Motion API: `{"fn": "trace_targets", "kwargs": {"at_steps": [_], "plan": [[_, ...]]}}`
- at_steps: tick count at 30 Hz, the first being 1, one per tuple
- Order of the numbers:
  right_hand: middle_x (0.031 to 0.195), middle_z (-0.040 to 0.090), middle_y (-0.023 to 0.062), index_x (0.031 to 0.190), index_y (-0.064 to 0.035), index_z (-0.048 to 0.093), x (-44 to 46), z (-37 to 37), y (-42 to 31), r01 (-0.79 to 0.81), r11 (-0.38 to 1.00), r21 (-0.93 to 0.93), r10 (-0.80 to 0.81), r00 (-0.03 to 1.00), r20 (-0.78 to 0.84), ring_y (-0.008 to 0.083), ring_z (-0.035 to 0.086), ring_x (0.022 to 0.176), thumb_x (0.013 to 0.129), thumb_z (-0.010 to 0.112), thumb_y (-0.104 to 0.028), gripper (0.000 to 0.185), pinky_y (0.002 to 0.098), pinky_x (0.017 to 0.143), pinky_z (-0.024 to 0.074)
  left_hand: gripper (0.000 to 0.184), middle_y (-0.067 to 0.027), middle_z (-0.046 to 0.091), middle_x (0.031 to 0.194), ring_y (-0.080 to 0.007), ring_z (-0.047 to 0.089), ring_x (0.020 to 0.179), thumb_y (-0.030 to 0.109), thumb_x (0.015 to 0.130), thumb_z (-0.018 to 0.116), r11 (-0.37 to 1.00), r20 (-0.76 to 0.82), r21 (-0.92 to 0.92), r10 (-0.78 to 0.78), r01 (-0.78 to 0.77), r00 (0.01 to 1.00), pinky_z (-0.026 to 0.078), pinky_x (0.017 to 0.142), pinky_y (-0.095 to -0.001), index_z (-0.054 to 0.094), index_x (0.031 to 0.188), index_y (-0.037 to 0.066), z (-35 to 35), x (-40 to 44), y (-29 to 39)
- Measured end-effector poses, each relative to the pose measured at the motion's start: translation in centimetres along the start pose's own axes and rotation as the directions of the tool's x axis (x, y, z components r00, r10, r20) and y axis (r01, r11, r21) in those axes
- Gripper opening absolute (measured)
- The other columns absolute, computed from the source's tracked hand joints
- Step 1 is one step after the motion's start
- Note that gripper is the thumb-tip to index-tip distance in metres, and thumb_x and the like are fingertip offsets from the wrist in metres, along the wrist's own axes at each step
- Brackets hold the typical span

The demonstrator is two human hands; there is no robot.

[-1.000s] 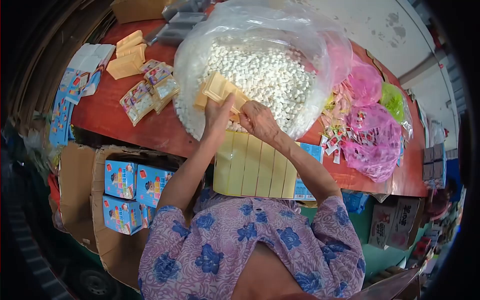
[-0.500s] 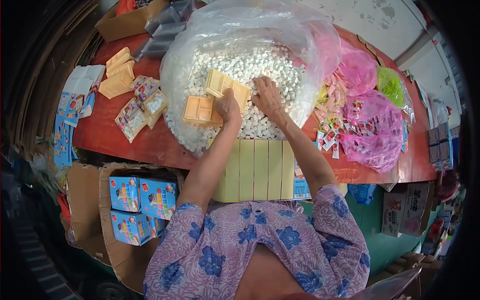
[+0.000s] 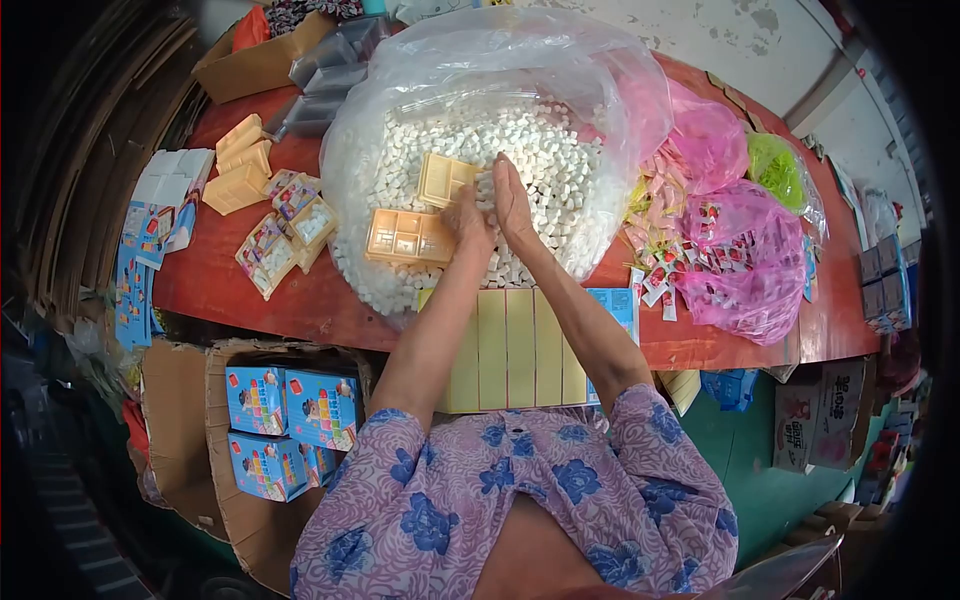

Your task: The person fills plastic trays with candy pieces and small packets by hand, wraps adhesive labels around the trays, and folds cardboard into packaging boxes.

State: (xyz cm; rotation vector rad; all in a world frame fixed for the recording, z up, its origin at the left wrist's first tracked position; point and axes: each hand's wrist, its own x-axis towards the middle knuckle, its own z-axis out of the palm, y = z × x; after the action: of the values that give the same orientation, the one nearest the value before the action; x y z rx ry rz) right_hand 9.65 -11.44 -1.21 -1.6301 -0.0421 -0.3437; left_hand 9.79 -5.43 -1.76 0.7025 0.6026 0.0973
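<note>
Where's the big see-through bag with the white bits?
The see-through bag sits on the red table in the upper middle of the head view, left of the pink bags, with the left hand and right hand over its white bits.

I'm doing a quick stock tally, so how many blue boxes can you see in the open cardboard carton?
4 in the carton: upper-left box, upper-right box, lower-left box, and lower-right box, mostly covered. More may be hidden underneath.

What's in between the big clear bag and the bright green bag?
A pink plastic bag lies between them, as the head view shows.
</note>
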Motion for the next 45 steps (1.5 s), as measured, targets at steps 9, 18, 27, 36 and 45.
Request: {"fn": "trace_targets", "kwargs": {"at_steps": [9, 18, 27, 36, 45], "plan": [[0.113, 0.047, 0.0202, 0.115, -0.0021, 0.045, 1.5, -0.9, -0.5, 0.279, 0.935, -0.217, -0.287, 0.958, -0.006, 0.0326, 0.044, 0.105, 0.086, 0.044, -0.024, 0.036, 0.0339, 0.089, 0.0340, 0.027, -0.0116, 0.049, 0.108, -0.0238, 0.049, 0.101, 0.009, 0.085, 0.041, 0.975, 0.109, -0.069, -0.204, 0.212, 0.973, 0.042, 0.085, -0.0398, 0.040, 0.112, 0.002, 0.4, 0.1, 1.8], [0.121, 0.043, 0.0134, 0.113, -0.0092, 0.047, -0.6, -2.4, -0.1, 0.344, 0.632, -0.694, -0.270, 0.938, 0.218, 0.0357, 0.038, 0.112, 0.079, 0.052, -0.014, 0.035, 0.0382, 0.094, 0.0324, 0.020, -0.0067, 0.052, 0.098, -0.0175, 0.052, 0.087, 0.014, 0.085, 0.044, 0.969, 0.310, 0.120, -0.243, 0.216, 0.919, 0.047, 0.073, -0.0344, 0.046, 0.104, 0.006, -0.6, 1.1, 1.7], [0.070, 0.058, 0.0107, 0.074, -0.0027, 0.057, -7.6, -17.5, -3.1, 0.028, 0.634, -0.772, -0.176, 0.978, -0.109, 0.0312, 0.055, 0.059, 0.077, 0.057, -0.020, 0.018, 0.0379, 0.054, 0.0417, 0.024, -0.0095, 0.054, 0.105, -0.0195, 0.054, 0.096, 0.004, 0.085, 0.043, 0.970, 0.317, 0.037, -0.241, 0.242, 0.917, 0.046, 0.084, -0.0361, 0.047, 0.108, 0.003, -2.1, 0.0, 2.5], [0.082, 0.053, 0.0196, 0.092, -0.0027, 0.043, -9.8, -20.7, -1.5, -0.220, 0.239, -0.946, 0.083, 0.975, -0.206, 0.0357, 0.055, 0.075, 0.071, 0.062, -0.031, 0.040, 0.0429, 0.060, 0.0417, 0.021, -0.0076, 0.056, 0.102, -0.0191, 0.056, 0.093, 0.005, 0.083, 0.047, 0.964, 0.348, 0.112, -0.266, 0.241, 0.899, 0.048, 0.080, -0.0352, 0.050, 0.104, 0.003, -2.7, -2.6, 2.0], [0.082, 0.057, 0.0173, 0.088, -0.0020, 0.050, -7.1, -23.7, 1.4, -0.178, 0.393, -0.902, -0.018, 0.979, -0.201, 0.0345, 0.055, 0.076, 0.076, 0.052, -0.015, 0.018, 0.0421, 0.063, 0.0420, 0.024, -0.0080, 0.055, 0.104, -0.0201, 0.055, 0.095, 0.006, 0.083, 0.048, 0.966, 0.336, 0.121, -0.256, 0.229, 0.906, 0.047, 0.082, -0.0357, 0.048, 0.108, 0.003, -3.7, -2.8, 2.5]]}}
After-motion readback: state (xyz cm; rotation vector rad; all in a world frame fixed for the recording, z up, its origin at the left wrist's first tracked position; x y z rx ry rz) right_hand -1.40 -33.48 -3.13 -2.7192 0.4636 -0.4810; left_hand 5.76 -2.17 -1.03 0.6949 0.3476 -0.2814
